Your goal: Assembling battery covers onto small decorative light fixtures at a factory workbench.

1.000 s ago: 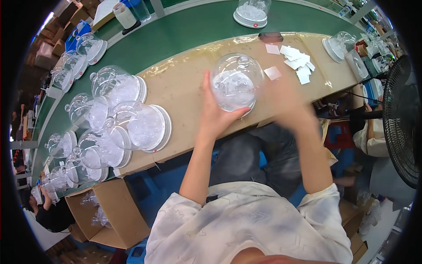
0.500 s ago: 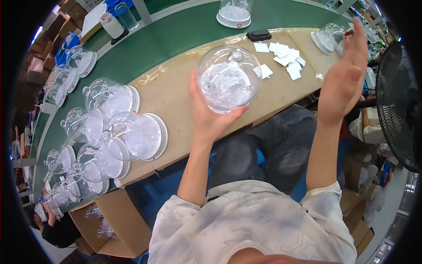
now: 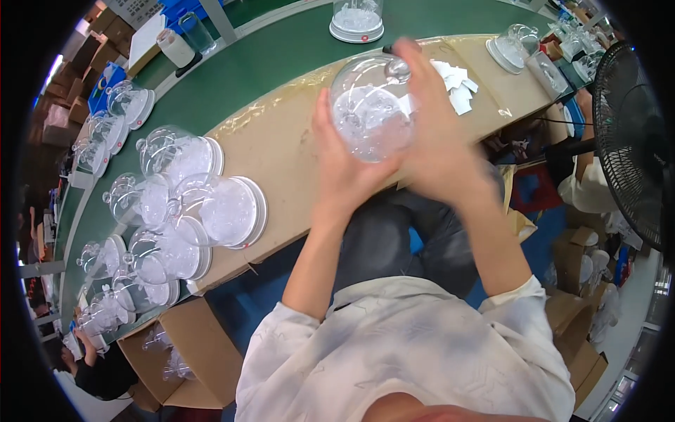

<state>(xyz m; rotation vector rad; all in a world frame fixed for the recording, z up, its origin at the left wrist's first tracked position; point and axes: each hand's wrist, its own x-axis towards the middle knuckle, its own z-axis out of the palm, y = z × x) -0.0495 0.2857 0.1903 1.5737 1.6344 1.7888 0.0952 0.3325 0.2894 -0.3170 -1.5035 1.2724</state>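
Note:
My left hand (image 3: 341,165) is closed around the lower left side of a clear glass dome (image 3: 369,112) with a round knob. White or clear crumpled filling shows inside it. I hold the dome above the brown cardboard sheet (image 3: 281,133) on the bench. On its right side is my right hand (image 3: 439,133), blurred by motion, with its fingers stretched out along the glass. Whether that palm presses on the dome, I cannot tell. Loose white square cards (image 3: 460,88) lie just past the right hand, which partly covers them.
Several similar domes on white bases (image 3: 228,211) crowd the left of the bench. One dome (image 3: 356,24) stands at the far side, another (image 3: 510,53) at the far right. An open carton (image 3: 204,352) sits lower left. A black fan (image 3: 629,141) stands at right.
My right hand has swung from its raised place at the right, over to the dome's right side. The dome in my left hand has risen slightly in the picture and tilted.

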